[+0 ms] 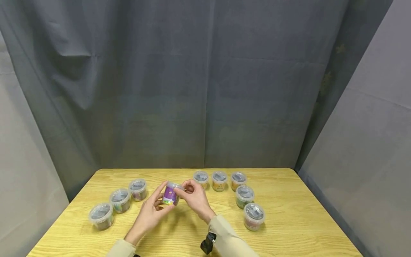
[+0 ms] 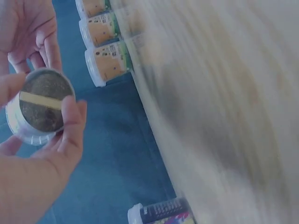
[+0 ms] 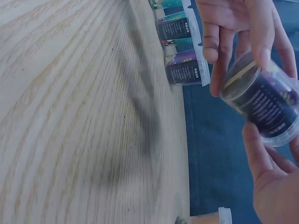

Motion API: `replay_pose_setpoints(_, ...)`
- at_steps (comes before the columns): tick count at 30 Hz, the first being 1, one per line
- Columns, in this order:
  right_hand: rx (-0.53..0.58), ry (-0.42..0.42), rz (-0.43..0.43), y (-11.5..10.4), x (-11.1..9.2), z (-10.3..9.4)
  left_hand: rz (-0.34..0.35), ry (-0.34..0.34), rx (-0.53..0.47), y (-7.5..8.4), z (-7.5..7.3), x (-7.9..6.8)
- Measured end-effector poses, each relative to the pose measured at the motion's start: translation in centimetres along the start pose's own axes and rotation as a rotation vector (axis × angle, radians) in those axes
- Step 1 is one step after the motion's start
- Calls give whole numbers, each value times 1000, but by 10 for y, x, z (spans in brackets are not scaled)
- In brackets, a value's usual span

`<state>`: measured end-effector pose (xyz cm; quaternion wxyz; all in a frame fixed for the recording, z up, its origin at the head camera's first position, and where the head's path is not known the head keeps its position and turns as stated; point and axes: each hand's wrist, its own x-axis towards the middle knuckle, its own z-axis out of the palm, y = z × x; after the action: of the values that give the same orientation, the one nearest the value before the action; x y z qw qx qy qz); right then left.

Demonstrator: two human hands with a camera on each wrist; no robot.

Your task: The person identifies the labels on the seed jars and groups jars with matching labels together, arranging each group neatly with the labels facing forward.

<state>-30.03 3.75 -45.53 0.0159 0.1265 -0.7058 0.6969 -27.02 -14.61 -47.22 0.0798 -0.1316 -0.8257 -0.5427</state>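
Raised over the middle of the table is a clear plastic tub [image 1: 170, 195] with a purple label and a translucent lid. My left hand [image 1: 150, 214] grips its side from the left, thumb low and fingers behind. From the right, my right hand [image 1: 198, 202] pinches it near the lid. The tub's underside [image 2: 41, 117] shows dark contents with a pale strip across, in the left wrist view. A dark printed panel [image 3: 270, 109] on the label faces the right wrist camera, where the tub is tilted.
Three lidded tubs stand in a slanting row at left, one of them a grey-lidded tub [image 1: 101, 215]. At the back right are three orange-labelled tubs [image 1: 219, 181]. A green-toned tub [image 1: 244, 197] and a pinkish tub [image 1: 254, 216] stand nearer. Grey curtains [image 1: 205, 89] surround the wooden table [image 1: 289, 221].
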Motion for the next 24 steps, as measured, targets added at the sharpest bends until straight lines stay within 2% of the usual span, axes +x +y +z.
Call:
replay_pose_setpoints(5,-10,-18,15,5,-3,0,2,40,130,0,5,-4)
replay_pose_setpoints(9,-13,-7,17,2,-1,1,62,88,272,4,8,-3)
replay_pose_setpoints(12,-11,8,10,-1,3,1,90,94,322,6,9,0)
replay_pose_setpoints(14,-15,13,8,-3,4,0,82,91,291,7,9,1)
replay_pose_setpoints(20,-20,-21,-4,-19,-3,-3,18,98,97,8,4,4)
replay_pose_setpoints(24,27,-37,-23,-13,-4,-6,12,84,64,7,4,5)
